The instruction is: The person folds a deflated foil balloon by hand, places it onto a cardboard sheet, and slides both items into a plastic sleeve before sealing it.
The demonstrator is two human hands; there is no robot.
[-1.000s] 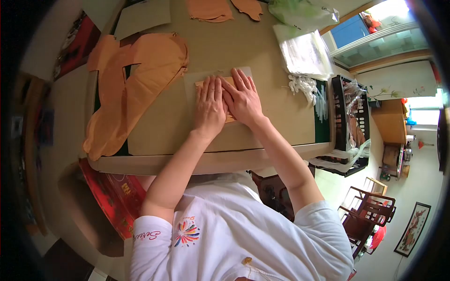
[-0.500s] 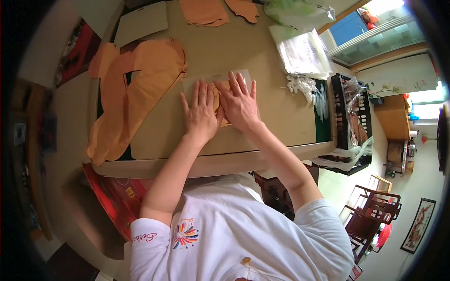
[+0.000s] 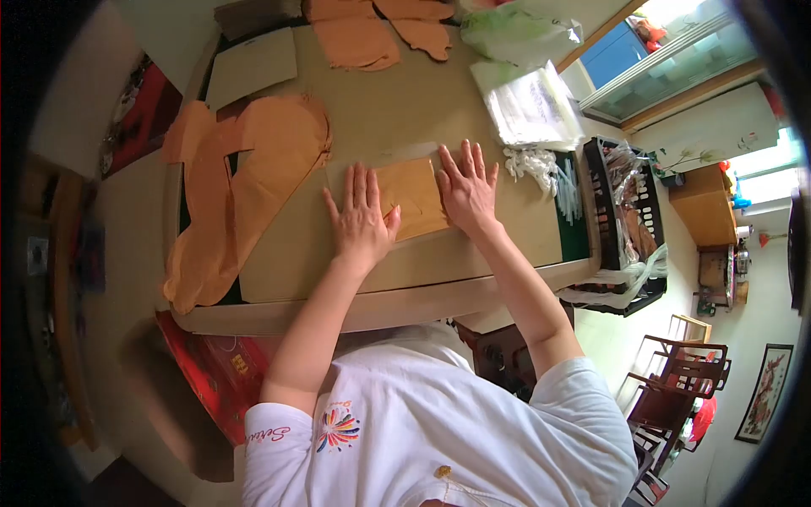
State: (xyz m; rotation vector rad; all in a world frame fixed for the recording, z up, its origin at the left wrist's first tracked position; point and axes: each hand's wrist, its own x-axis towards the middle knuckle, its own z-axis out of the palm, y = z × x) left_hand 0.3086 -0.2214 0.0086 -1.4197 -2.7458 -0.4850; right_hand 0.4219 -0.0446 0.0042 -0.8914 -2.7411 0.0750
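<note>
A flat orange-tan square (image 3: 411,198), which looks like folded fabric or paper, lies on the brown board (image 3: 405,110). Clear plastic seems to surround it, its edge faintly showing above. My left hand (image 3: 363,215) rests flat along the square's left side, fingers stretched out and thumb over its lower left part. On the opposite side, my right hand (image 3: 469,194) lies palm down with its fingers spread, touching the right edge. Neither hand grips anything.
Large orange cut pieces (image 3: 253,169) lie at the left, with more orange pieces (image 3: 359,42) at the back. To the right are a stack of clear plastic bags (image 3: 532,114), white cords (image 3: 532,165), thin clear sticks (image 3: 568,190) and a black crate (image 3: 608,203).
My right hand has slid right, off the middle of the orange-tan square, and the hands are now farther apart. More of the square shows. The view has shifted slightly.
</note>
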